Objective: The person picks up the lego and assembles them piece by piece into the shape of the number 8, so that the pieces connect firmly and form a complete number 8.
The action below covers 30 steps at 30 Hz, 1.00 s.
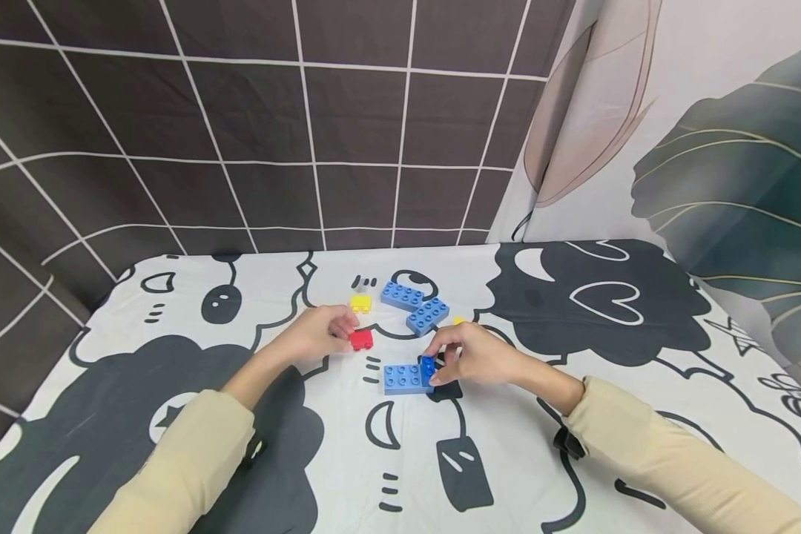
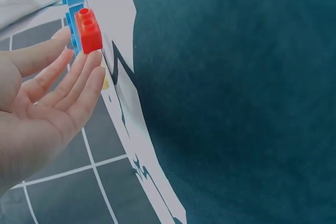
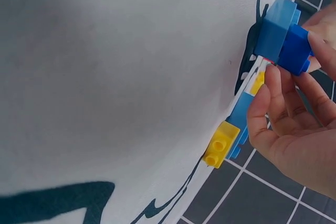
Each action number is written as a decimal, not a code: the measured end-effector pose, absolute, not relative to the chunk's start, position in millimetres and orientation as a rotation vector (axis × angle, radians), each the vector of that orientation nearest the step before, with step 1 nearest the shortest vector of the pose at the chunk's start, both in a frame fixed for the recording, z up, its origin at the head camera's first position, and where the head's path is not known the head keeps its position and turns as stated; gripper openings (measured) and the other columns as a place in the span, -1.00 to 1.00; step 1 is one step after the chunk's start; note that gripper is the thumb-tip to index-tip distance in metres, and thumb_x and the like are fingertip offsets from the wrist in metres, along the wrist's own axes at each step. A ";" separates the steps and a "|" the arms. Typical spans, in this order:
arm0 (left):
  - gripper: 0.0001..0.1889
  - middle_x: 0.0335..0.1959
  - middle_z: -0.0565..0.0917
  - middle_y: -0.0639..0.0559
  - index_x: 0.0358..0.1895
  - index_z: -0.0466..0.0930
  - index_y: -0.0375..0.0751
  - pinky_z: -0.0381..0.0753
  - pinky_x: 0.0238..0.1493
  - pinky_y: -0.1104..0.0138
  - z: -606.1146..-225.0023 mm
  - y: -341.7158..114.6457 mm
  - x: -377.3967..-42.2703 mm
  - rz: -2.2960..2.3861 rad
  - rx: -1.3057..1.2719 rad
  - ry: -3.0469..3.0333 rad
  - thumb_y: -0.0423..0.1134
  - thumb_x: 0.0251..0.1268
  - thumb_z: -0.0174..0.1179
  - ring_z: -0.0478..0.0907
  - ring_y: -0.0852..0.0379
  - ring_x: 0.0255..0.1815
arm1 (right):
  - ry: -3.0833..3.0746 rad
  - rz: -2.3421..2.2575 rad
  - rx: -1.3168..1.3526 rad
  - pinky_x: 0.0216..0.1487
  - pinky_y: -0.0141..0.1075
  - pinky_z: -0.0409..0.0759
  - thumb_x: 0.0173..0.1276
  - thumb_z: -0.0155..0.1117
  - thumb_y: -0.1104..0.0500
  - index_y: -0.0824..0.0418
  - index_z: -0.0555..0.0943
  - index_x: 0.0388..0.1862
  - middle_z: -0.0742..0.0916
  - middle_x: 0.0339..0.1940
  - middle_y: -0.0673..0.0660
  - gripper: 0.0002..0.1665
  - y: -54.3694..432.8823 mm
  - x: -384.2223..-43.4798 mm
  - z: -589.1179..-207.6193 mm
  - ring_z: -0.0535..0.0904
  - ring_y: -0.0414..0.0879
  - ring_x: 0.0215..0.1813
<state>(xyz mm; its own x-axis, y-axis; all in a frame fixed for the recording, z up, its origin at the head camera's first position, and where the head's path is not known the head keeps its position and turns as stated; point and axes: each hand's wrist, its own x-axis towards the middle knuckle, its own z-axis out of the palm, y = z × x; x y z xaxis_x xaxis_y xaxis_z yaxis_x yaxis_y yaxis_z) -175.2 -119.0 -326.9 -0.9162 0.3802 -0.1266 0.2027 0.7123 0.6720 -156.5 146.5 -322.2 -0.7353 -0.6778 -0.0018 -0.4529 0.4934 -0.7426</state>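
My right hand [image 1: 477, 354] pinches a small dark blue brick [image 1: 427, 368] between thumb and finger. That brick sits over the right end of a larger light blue brick [image 1: 403, 380], and in the right wrist view the dark blue brick [image 3: 295, 50] lies against the light blue brick [image 3: 276, 27]. To the left, my left hand [image 1: 317, 331] has its fingertips right at a small red brick [image 1: 361, 340]. The left wrist view shows its fingers loosely extended beside the red brick [image 2: 89, 31], with the thumb apart from it.
Behind the hands lie two light blue bricks, one farther back [image 1: 402, 296] and one nearer [image 1: 428, 317]. A yellow brick [image 1: 360, 303] stands left of them; another yellow brick [image 1: 458, 320] is partly hidden behind my right hand. A patterned cloth [image 1: 507, 460] covers the table, with a dark gridded backdrop beyond.
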 end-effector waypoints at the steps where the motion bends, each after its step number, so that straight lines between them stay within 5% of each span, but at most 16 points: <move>1: -0.74 -0.31 0.60 -0.07 -0.16 0.52 -0.34 0.54 -0.13 0.23 -326.9 -118.6 -173.8 1.000 0.479 2.657 -0.52 0.02 0.24 0.57 0.02 -0.21 | 2.448 -1.087 -0.956 -0.47 -0.39 0.37 -0.07 0.48 0.28 0.32 0.64 -0.29 0.56 -0.54 0.02 -0.69 146.8 -156.5 -322.3 0.43 -0.21 -0.51; 15: -0.60 -0.10 0.57 -0.09 -0.07 0.56 -0.26 0.55 -0.27 0.28 -326.2 -104.4 -171.9 0.963 0.550 2.632 -0.56 -0.07 0.27 0.54 0.00 -0.16 | 2.458 -1.080 -0.936 -0.44 -0.38 0.38 -0.07 0.48 0.27 0.31 0.64 -0.29 0.58 -0.48 0.13 -0.69 146.8 -155.4 -322.0 0.43 -0.20 -0.49; 30: -0.67 -0.21 0.60 -0.07 -0.15 0.59 -0.27 0.47 -0.17 0.24 -331.6 -104.6 -175.7 0.883 0.587 2.673 -0.49 -0.08 0.33 0.47 0.04 -0.24 | 2.456 -1.088 -0.921 -0.45 -0.38 0.38 -0.09 0.49 0.28 0.31 0.64 -0.29 0.56 -0.52 0.07 -0.68 146.3 -155.2 -322.7 0.43 -0.20 -0.50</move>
<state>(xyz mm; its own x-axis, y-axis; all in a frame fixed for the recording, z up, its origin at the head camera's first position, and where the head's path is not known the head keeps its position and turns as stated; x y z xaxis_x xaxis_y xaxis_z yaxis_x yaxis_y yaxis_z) -175.7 -104.6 -331.6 -0.8830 0.4534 -0.1213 0.2920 0.7330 0.6144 -155.2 146.3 -322.7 -0.7493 -0.6621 -0.0141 -0.4344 0.5075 -0.7441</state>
